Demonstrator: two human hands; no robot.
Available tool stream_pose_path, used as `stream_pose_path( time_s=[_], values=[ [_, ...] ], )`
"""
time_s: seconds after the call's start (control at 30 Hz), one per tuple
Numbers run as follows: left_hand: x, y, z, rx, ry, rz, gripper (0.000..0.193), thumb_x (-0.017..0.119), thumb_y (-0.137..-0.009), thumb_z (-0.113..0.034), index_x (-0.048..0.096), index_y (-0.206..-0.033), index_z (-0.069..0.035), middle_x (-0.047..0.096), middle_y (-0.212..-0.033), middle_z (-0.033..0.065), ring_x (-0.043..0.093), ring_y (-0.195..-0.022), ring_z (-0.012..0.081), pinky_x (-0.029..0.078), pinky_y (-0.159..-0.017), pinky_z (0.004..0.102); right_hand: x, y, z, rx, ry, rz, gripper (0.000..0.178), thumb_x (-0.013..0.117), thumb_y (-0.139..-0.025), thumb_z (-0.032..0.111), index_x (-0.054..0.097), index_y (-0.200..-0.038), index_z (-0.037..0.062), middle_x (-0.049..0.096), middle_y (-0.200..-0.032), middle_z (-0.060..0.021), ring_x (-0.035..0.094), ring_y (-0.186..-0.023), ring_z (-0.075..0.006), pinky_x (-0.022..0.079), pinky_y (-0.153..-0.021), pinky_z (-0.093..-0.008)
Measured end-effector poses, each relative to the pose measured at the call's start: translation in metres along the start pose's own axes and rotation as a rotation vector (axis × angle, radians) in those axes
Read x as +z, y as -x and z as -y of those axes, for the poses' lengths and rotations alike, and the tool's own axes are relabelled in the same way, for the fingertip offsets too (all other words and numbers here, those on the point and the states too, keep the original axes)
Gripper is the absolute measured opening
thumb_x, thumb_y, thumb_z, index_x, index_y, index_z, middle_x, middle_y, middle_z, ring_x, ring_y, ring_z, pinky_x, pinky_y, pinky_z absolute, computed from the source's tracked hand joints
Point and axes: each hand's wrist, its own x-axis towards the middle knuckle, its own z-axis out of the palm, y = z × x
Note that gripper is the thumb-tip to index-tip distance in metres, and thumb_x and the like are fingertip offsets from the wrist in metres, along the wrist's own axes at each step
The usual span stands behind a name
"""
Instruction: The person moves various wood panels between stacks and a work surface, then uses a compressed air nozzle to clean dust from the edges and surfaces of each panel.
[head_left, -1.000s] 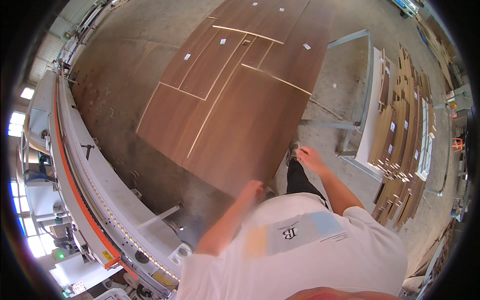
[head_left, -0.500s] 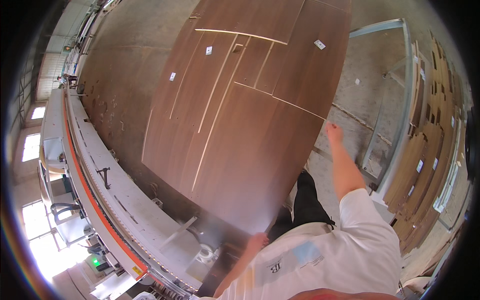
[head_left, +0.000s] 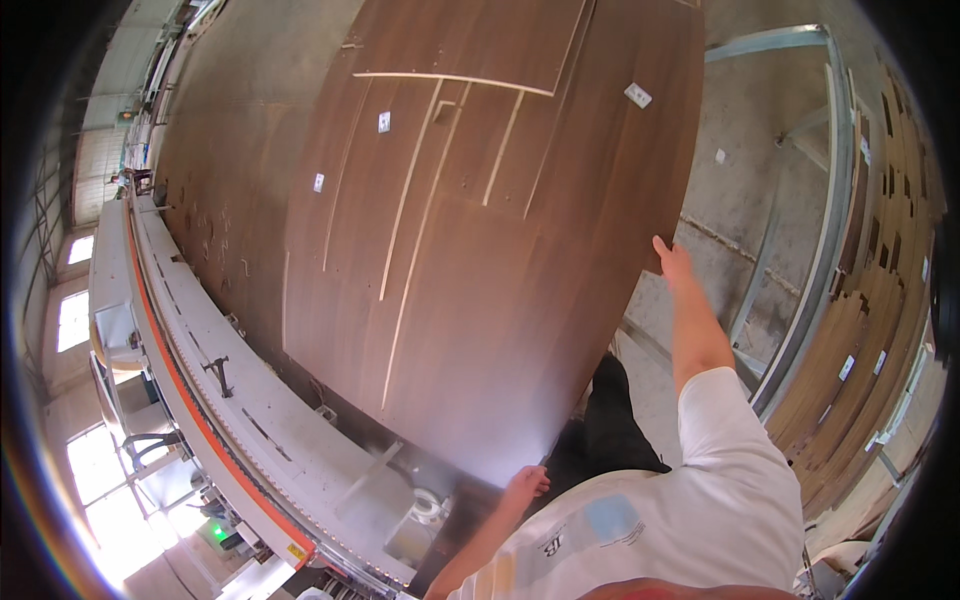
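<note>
A broad stack of dark brown wood-grain panels (head_left: pixel 470 300) fills the middle. Pale cut edges and narrow gaps divide its top pieces. At the stack's right edge is my right hand (head_left: pixel 676 264), arm reaching forward, one digit stretched apart from the rest and its tip at the panel edge. It grips nothing that I can see. My left hand (head_left: pixel 526 484) is low, close to my body beside the panels' near corner. Its fingers are curled in, with nothing visible in them. Small white labels (head_left: pixel 638 95) lie on the top pieces.
Along the left runs a long grey machine (head_left: pixel 245 420) with an orange stripe. To the right, a grey metal frame (head_left: pixel 833 150) stands on the concrete floor (head_left: pixel 735 190). Beyond it, several brown boards (head_left: pixel 840 370) are stacked. My legs are against the stack's near right side.
The pale line across the right part of the panels no longer shows. My right hand's digits have spread from a closer curl. The view has shifted slightly; my left hand has risen a little.
</note>
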Motion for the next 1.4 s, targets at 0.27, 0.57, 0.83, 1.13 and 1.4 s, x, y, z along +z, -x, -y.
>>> stream_pose_path(
  time_s=[0.27, 0.57, 0.83, 1.13, 1.4],
  values=[
    [0.004, -0.072, -0.104, 0.321, 0.273, 0.124, 0.039, 0.058, -0.102, -0.038, 0.061, -0.123, -0.005, 0.069, -0.1, 0.0085, 0.067, -0.089, 0.0192, 0.055, -0.079, 0.0363, -0.021, 0.121, 0.046, 0.096, -0.124, 0.372, 0.069, 0.059, -0.095, 0.061, 0.062, -0.125, -0.0004, 0.07, -0.112, -0.0101, 0.066, -0.093, -0.0202, 0.055, -0.078, -0.0363],
    [0.053, -0.08, -0.169, 0.517, 0.049, -0.356, 0.054, 0.067, -0.098, -0.039, 0.051, -0.137, -0.007, 0.062, -0.121, 0.013, 0.061, -0.104, 0.0257, 0.053, -0.084, 0.0417, -0.007, 0.323, 0.037, 0.308, -0.384, 1.052, 0.047, 0.066, -0.098, 0.044, 0.059, -0.132, 0.0112, 0.068, -0.115, -0.0085, 0.067, -0.091, -0.0204, 0.057, -0.079, -0.0418],
    [0.015, 0.061, -0.086, 0.27, 0.816, -0.489, 0.046, 0.064, -0.098, -0.041, 0.059, -0.129, -0.007, 0.062, -0.11, 0.0108, 0.059, -0.098, 0.0222, 0.052, -0.083, 0.0434, -0.039, 0.242, 0.061, 0.341, -0.442, 0.552, 0.057, 0.058, -0.093, 0.067, 0.063, -0.119, 0.0163, 0.064, -0.113, -0.0022, 0.057, -0.106, -0.0204, 0.045, -0.091, -0.0453],
    [-0.006, 0.088, 0.104, 0.162, 1.1, -0.906, 0.038, 0.061, -0.1, -0.044, 0.064, -0.092, -0.007, 0.055, -0.084, 0.0007, 0.049, -0.082, 0.0145, 0.044, -0.073, 0.0365, 0.001, 0.234, -0.012, 0.414, -0.355, 0.412, 0.043, 0.063, -0.097, 0.052, 0.065, -0.115, 0.0128, 0.067, -0.097, -0.0025, 0.06, -0.083, -0.0193, 0.048, -0.066, -0.0362],
    [0.02, 0.11, 0.282, 0.27, 1.314, -1.079, 0.04, 0.063, -0.098, -0.041, 0.056, -0.074, -0.01, 0.04, -0.064, -0.0027, 0.037, -0.059, 0.012, 0.032, -0.054, 0.0349, 0.005, 0.361, -0.042, 0.291, -0.207, 0.516, 0.038, 0.067, -0.096, 0.048, 0.065, -0.114, 0.0145, 0.068, -0.096, -0.001, 0.062, -0.088, -0.0179, 0.048, -0.072, -0.0356]
  ],
)
